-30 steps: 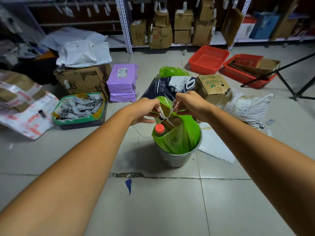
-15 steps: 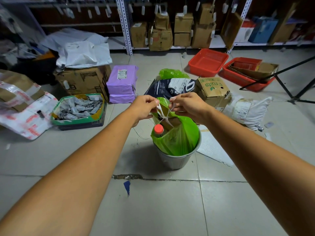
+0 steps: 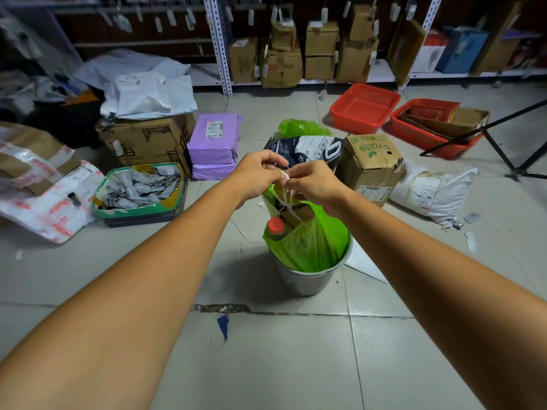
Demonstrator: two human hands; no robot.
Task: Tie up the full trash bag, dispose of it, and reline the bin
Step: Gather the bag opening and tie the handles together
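Above the bin (image 3: pixel 307 281), left hand (image 3: pixel 257 176) and right hand (image 3: pixel 313 184) pinch white drawstrings (image 3: pixel 285 199) of the trash bag (image 3: pixel 313 247) below.

The trash bag (image 3: pixel 310 247) is thin green plastic: glossy, translucent, creased. The drawstring (image 3: pixel 283 194) I pinch is flat white plastic tape. The bin (image 3: pixel 307 281) looks like grey metal with a dull finish. The bottle cap (image 3: pixel 276 225) is smooth red plastic. The fruit box (image 3: pixel 371 164) is matt brown cardboard. The floor (image 3: pixel 266 365) is smooth grey tile with a slight sheen.
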